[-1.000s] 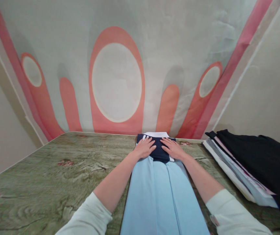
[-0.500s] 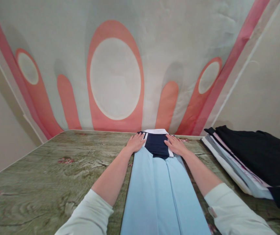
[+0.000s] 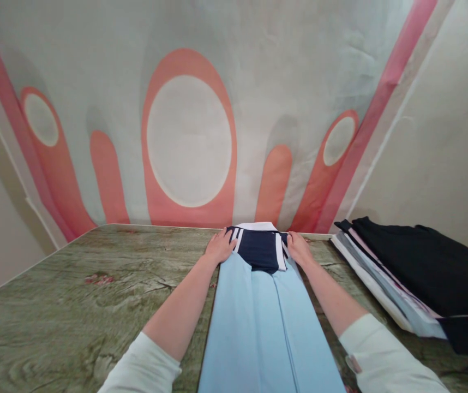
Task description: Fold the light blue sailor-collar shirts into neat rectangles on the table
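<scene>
Smooth blue garment [image 3: 267,333] lies oblong, left hand [image 3: 220,248] and right hand [image 3: 299,249] half curled at striped navy cloth [image 3: 257,251], grip unclear.

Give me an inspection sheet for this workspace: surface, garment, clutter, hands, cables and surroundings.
Surface: wood-patterned table.
Garment: light blue garment laid lengthwise, with a navy section bearing white stripes at its far end.
Clutter: stack of folded clothes on the right, black on top.
Hands: left hand and right hand at opposite sides of the navy section; grip unclear.
Cables: nothing seen.
Surroundings: grey backdrop with coral shapes behind the table.
</scene>
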Available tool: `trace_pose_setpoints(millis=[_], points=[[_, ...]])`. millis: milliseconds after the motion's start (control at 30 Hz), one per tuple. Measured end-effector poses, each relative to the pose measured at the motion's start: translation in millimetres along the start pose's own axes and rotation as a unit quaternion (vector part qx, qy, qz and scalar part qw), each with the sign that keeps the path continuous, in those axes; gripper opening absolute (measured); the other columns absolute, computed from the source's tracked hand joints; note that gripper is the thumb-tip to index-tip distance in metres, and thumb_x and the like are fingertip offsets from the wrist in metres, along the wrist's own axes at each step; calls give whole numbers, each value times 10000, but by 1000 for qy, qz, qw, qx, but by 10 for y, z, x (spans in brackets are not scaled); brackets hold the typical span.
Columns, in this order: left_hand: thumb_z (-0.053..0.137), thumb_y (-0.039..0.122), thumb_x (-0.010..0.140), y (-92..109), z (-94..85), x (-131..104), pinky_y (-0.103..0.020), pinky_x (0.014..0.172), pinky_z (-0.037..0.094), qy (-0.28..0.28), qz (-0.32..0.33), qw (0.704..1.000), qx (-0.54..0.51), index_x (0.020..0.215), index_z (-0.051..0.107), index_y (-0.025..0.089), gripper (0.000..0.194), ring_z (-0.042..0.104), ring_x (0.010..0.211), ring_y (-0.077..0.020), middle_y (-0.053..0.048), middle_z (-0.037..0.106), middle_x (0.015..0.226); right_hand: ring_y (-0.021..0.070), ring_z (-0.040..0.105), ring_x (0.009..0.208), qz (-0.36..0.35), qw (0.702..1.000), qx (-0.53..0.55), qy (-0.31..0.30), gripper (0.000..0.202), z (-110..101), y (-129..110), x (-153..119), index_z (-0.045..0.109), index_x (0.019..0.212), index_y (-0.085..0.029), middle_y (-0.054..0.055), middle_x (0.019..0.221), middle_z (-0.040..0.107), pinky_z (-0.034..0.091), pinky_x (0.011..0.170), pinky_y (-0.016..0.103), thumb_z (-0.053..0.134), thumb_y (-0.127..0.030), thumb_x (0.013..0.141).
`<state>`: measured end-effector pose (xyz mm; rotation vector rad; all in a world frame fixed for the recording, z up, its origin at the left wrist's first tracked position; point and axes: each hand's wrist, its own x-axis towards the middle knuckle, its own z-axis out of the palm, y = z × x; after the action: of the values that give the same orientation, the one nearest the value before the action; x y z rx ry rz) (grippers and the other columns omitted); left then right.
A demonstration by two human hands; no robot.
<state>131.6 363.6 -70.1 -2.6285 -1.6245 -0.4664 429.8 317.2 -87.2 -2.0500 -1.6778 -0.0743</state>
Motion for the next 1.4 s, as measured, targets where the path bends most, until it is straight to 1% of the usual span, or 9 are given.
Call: trace_pose_setpoints(millis=[200,433,533,667,800,933,1100,1267,1400], points=[[237,459,916,-19,34,17,-377,1046,236,3,2,1000,-1,1341,354,174,525,323,1289,-236,-110,310,1431,175,441,1179,-47,999,2,-11,416,-33,-37,-33,536,1200,-181,49,1272,531,300,1006,306,279,-264,883],[250,420,918,14,-34,-24,-404,1036,249,-2,-19,1000,10,1310,390,162,490,334,1280,-237,-121,357,1404,306,392,1217,-12,1000,-14,-14,491,-14,-42,-97,514,1232,-153,121,1314,483,234,987,570,247,-382,889],[249,360,923,123,-144,-71,-430,1051,209,9,-20,1000,16,1308,381,150,458,278,1307,-238,-125,318,1424,290,324,1270,-16,1000,-11,3,528,-79,-45,-109,465,1277,-102,139,1363,420,232,1016,524,195,-355,901],[209,341,938,382,-289,-213,-416,1073,165,10,74,997,11,1335,347,189,447,224,1331,-197,-82,285,1446,210,237,1325,-93,996,5,3,534,-171,-138,-218,407,1330,-111,83,1417,353,191,1078,388,220,-379,907],[139,471,934,546,-289,-421,-409,1068,179,-54,144,988,-16,1341,364,221,527,226,1331,-189,-63,287,1448,200,247,1324,-179,980,14,-88,592,-186,-253,-404,390,1346,-154,59,1431,330,207,1071,378,203,-501,904],[135,529,919,536,-212,-517,-411,1071,163,-58,149,987,-21,1349,359,254,558,216,1334,-204,-42,271,1457,226,219,1334,-158,978,-21,-138,637,-199,-258,-512,306,1389,-208,33,1464,258,199,1062,419,200,-578,882],[134,528,919,523,-177,-439,-413,1076,150,-47,140,989,-13,1357,343,277,546,210,1336,-204,-22,261,1461,240,231,1325,-114,985,-62,-112,577,-242,-238,-507,306,1385,-231,29,1463,262,206,1044,459,191,-524,901],[129,520,921,536,-183,-370,-417,1079,145,-62,129,990,-13,1368,320,278,543,185,1344,-200,-14,245,1468,224,231,1322,-99,993,-68,8,538,-302,-307,-517,359,1354,-151,81,1439,312,141,1072,434,215,-428,917],[149,499,925,548,-186,-368,-423,1077,156,-54,129,990,-14,1361,333,278,522,194,1341,-202,-14,253,1464,205,192,1341,-171,983,-50,-40,571,-340,-425,-644,332,1373,-166,54,1455,281,153,1077,401,201,-476,911]])
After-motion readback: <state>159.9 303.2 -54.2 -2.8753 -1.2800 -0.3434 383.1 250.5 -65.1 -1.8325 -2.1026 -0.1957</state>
